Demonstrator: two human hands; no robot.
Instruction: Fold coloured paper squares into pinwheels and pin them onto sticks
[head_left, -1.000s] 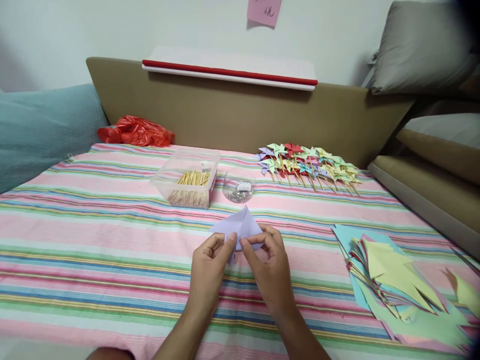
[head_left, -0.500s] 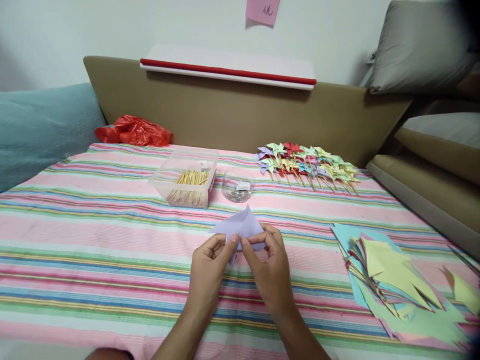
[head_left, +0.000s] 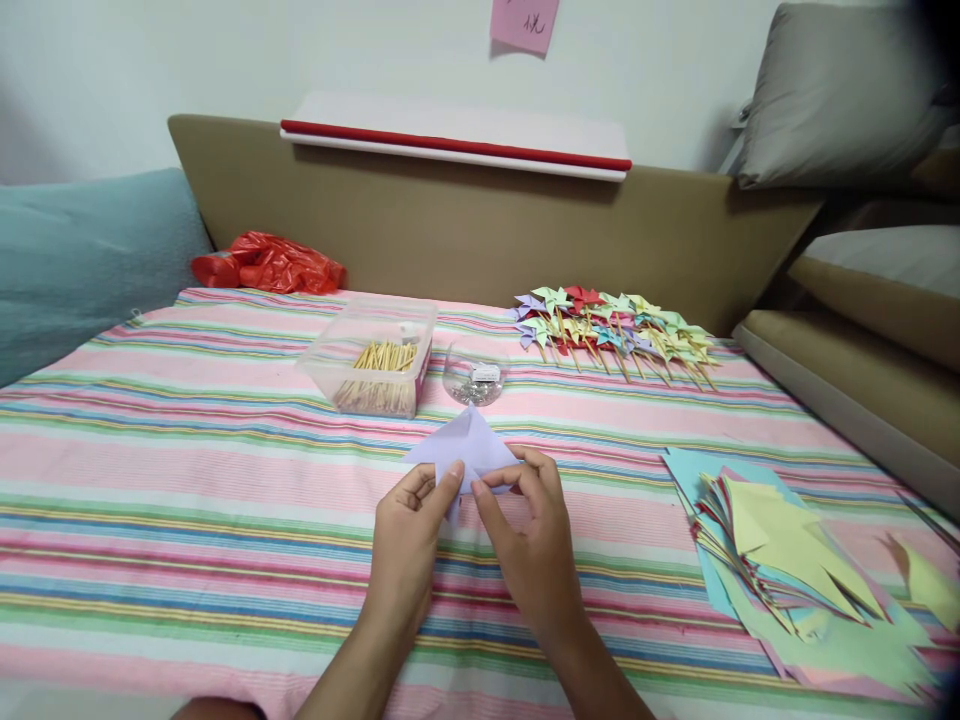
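A folded lilac paper piece [head_left: 465, 447] is held just above the striped cloth at the centre of the view. My left hand [head_left: 409, 545] pinches its near left edge with thumb and forefinger. My right hand [head_left: 529, 545] pinches its near right edge, fingers curled round the paper. The two hands nearly touch at the fingertips. The lower part of the paper is hidden behind my fingers.
Beyond the hands stand a clear plastic box of wooden sticks [head_left: 375, 365] and a small clear dish of metal pins [head_left: 474, 380]. Several finished paper pinwheels [head_left: 615, 330] lie far right. A stack of cut coloured paper [head_left: 787, 560] lies at right. A red bag [head_left: 266, 265] lies far left.
Both hands with the lilac paper have shifted slightly left and away from me. The paper's peak now sits a little further left.
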